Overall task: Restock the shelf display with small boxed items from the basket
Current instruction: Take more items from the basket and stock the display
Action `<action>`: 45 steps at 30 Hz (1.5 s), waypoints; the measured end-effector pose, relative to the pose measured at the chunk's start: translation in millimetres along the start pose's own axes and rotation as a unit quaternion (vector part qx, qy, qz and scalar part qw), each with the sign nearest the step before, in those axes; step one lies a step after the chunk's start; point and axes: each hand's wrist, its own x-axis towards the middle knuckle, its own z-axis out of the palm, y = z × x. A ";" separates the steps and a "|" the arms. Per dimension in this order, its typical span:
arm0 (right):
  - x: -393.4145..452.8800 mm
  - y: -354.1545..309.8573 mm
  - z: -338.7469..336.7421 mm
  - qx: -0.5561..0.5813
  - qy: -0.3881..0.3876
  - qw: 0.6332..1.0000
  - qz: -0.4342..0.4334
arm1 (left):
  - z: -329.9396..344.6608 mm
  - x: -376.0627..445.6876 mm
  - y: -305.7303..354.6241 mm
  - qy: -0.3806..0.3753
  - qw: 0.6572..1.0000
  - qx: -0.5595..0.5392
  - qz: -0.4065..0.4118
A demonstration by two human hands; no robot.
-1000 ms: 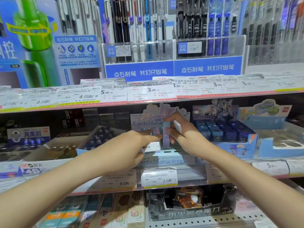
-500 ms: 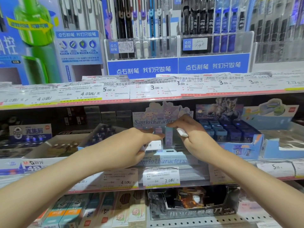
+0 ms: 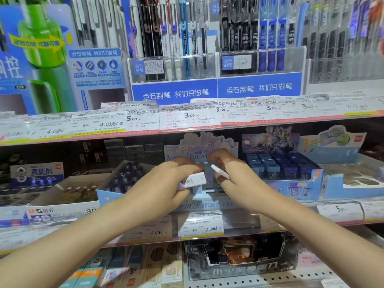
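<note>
Both hands reach into a pale purple cartoon-character display box (image 3: 207, 204) on the middle shelf. My left hand (image 3: 164, 183) grips a small white box (image 3: 194, 180) with a barcode on its side, held level over the display. My right hand (image 3: 234, 175) holds another small white box (image 3: 220, 171) tilted between thumb and fingers, close to a purple boxed item (image 3: 207, 173) standing upright in the display. The two hands almost touch. The basket is out of view.
A blue display box of small dark cubes (image 3: 280, 169) stands right of the hands. A blue tray (image 3: 122, 179) sits to the left. Price tags line the shelf edge (image 3: 199, 227). Pen racks (image 3: 176, 65) fill the upper shelf. A black box (image 3: 239, 258) sits on the lower shelf.
The hands stay at the display. My right hand has tilted its white box flatter and lowered it slightly. The camera has shifted a little.
</note>
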 end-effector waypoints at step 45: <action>5.5 16.0 -8.9 0.222 0.074 0.972 -0.015 | 1.1 -1.7 -2.1 -0.016 0.997 -0.023 -0.071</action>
